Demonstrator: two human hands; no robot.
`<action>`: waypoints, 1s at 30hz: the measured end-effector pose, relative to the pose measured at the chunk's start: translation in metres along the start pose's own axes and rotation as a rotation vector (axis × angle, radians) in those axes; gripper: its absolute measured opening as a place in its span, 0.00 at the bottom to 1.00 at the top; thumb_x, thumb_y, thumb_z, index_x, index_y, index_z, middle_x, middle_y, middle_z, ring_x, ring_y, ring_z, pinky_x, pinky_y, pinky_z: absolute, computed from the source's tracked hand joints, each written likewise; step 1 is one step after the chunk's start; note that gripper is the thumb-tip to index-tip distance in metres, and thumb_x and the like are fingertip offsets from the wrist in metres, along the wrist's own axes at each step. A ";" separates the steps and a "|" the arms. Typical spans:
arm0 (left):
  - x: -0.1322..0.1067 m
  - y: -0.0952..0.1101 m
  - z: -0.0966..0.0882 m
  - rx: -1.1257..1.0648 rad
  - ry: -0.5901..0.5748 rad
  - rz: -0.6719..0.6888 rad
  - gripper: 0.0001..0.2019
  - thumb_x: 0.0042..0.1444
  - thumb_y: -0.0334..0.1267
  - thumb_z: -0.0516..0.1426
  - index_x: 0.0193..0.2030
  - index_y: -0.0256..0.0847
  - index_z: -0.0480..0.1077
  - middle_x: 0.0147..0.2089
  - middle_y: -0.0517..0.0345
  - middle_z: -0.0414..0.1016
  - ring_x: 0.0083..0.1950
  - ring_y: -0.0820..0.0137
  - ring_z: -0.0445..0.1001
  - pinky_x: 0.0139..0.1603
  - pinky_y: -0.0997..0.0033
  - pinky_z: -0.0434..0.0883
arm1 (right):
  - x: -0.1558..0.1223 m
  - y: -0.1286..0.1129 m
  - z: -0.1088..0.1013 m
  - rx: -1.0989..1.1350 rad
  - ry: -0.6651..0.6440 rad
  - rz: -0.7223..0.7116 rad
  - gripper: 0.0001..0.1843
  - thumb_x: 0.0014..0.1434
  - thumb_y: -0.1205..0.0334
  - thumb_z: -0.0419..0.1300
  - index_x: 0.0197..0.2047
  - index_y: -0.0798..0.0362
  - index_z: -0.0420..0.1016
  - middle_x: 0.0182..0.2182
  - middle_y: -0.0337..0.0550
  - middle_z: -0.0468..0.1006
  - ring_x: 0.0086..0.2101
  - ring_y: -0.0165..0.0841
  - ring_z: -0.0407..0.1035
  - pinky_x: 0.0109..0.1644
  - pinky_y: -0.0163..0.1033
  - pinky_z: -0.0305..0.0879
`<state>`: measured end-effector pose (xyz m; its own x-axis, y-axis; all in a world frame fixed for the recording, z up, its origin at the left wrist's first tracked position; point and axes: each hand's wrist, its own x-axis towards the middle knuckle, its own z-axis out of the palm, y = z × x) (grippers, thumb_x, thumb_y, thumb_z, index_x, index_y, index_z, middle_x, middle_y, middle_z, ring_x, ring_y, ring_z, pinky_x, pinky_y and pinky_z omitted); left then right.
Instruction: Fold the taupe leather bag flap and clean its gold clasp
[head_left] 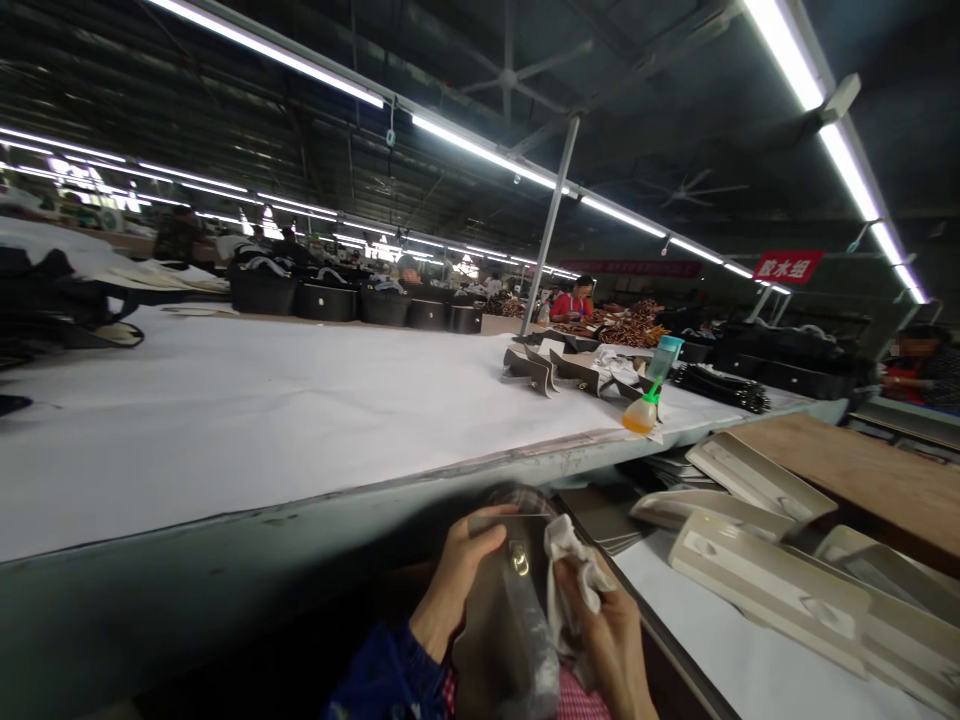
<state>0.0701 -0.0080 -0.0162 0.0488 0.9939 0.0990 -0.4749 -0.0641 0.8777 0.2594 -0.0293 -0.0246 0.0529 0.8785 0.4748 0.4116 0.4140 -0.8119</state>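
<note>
My left hand (pixel 456 568) grips the upper left edge of a dark grey-brown bag panel (pixel 486 630), thumb on its face. A small gold metal clasp (pixel 519 560) sits near the panel's top, with a strip of clear plastic film (pixel 534 640) below it. Bunched in my right hand (pixel 611 635) is a white cloth (pixel 562 545), held against the panel's right edge. The panel stands tilted over my lap; its lower end runs out of view.
A white-covered table (pixel 300 400) stretches ahead. On it are a bottle of amber liquid (pixel 640 412), several curved panels (pixel 532 370) and black bags (pixel 326 300). Pale moulded panels (pixel 772 575) lie at my right. A person in red (pixel 571 304) sits farther back.
</note>
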 end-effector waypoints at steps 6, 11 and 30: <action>0.001 -0.006 0.001 0.011 0.025 0.030 0.14 0.58 0.43 0.65 0.48 0.37 0.77 0.42 0.56 0.84 0.43 0.63 0.81 0.50 0.57 0.75 | 0.027 -0.015 0.031 -0.285 0.086 -0.242 0.13 0.68 0.52 0.60 0.40 0.54 0.76 0.31 0.36 0.74 0.28 0.28 0.68 0.32 0.36 0.67; -0.002 -0.006 -0.001 0.013 0.037 0.024 0.15 0.58 0.41 0.65 0.49 0.37 0.77 0.42 0.56 0.83 0.45 0.63 0.81 0.53 0.54 0.73 | 0.022 -0.008 0.035 -0.414 0.127 -0.367 0.11 0.71 0.55 0.57 0.44 0.54 0.76 0.33 0.37 0.75 0.29 0.28 0.70 0.30 0.34 0.68; -0.006 -0.004 0.003 0.075 0.052 0.059 0.14 0.58 0.41 0.65 0.48 0.37 0.77 0.45 0.55 0.83 0.47 0.62 0.80 0.57 0.52 0.71 | 0.020 -0.017 0.021 -0.350 -0.023 -0.379 0.10 0.70 0.58 0.59 0.43 0.55 0.76 0.34 0.37 0.78 0.30 0.28 0.74 0.33 0.35 0.73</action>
<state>0.0746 -0.0137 -0.0190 -0.0244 0.9914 0.1289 -0.4084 -0.1276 0.9038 0.2341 -0.0140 -0.0084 -0.1772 0.6886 0.7032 0.6779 0.6034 -0.4200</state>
